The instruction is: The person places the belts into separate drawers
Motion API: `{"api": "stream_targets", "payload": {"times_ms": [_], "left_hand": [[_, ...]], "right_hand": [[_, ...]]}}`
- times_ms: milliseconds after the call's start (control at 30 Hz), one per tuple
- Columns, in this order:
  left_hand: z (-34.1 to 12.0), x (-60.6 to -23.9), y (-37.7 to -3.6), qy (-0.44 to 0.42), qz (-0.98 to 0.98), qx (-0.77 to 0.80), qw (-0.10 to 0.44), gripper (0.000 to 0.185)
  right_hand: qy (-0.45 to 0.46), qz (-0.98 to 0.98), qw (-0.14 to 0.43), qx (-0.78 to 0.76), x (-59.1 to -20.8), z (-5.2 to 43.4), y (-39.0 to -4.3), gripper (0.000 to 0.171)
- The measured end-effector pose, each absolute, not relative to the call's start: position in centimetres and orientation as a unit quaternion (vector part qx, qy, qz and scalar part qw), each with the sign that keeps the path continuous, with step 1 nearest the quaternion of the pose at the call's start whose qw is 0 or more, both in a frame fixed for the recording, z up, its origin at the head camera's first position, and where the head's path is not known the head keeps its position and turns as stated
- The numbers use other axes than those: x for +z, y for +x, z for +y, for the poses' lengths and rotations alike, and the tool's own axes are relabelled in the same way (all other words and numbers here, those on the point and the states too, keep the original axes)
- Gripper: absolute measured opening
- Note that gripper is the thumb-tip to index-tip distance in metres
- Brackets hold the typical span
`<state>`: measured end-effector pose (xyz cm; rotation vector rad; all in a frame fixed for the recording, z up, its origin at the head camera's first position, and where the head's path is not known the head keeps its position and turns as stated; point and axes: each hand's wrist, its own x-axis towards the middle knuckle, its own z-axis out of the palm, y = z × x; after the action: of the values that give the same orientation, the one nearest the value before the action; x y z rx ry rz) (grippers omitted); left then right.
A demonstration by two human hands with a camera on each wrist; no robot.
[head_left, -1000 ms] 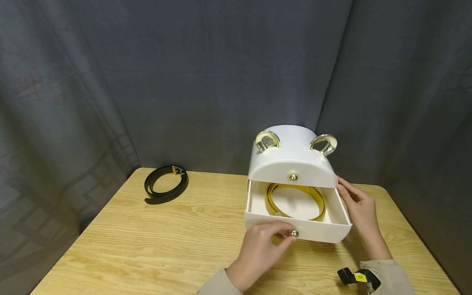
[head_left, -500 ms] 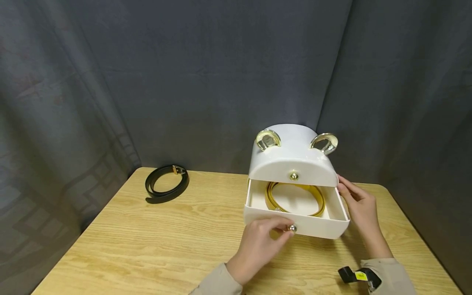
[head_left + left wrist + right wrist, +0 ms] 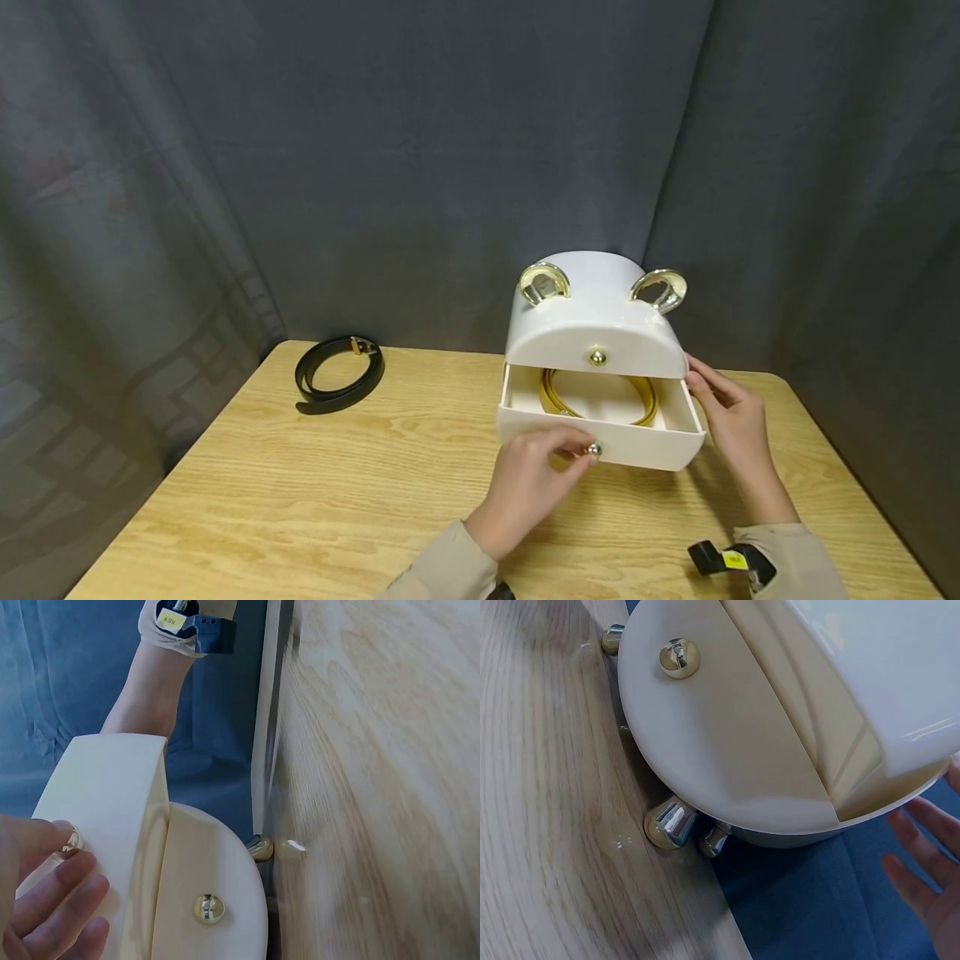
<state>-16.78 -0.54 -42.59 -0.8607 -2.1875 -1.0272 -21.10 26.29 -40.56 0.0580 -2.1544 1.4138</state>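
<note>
A white storage box point(image 3: 592, 287) with gold ears stands at the right of the table. Its lower drawer point(image 3: 637, 447) is pulled partly out, and a coiled yellow belt point(image 3: 651, 402) lies inside. My left hand point(image 3: 528, 477) pinches the drawer's gold knob point(image 3: 73, 838) between thumb and forefinger, the other fingers bent loosely below it in the left wrist view. My right hand point(image 3: 738, 425) rests against the box's right side, close to the drawer opening. In the right wrist view its fingers point(image 3: 919, 851) reach to the curved side wall, fairly straight.
A coiled black belt point(image 3: 339, 400) with a gold buckle lies at the back left of the wooden table point(image 3: 315, 500). Grey curtains point(image 3: 450, 167) hang behind the table. The upper drawer's knob point(image 3: 597, 357) faces front above the opening.
My left hand has pushed the lower drawer a little further into the box, so less of the yellow belt shows. My right hand has stayed at the box's side.
</note>
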Motion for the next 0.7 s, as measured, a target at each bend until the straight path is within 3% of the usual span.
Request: {"api": "stream_targets", "payload": {"times_ms": [700], "left_hand": [[0.4, -42.7, -18.9, -0.296, -0.816, -0.403, 0.291, 0.015]], "right_hand": [[0.035, -0.795, 0.28, 0.537, -40.4, 26.3, -21.0, 0.035]]}}
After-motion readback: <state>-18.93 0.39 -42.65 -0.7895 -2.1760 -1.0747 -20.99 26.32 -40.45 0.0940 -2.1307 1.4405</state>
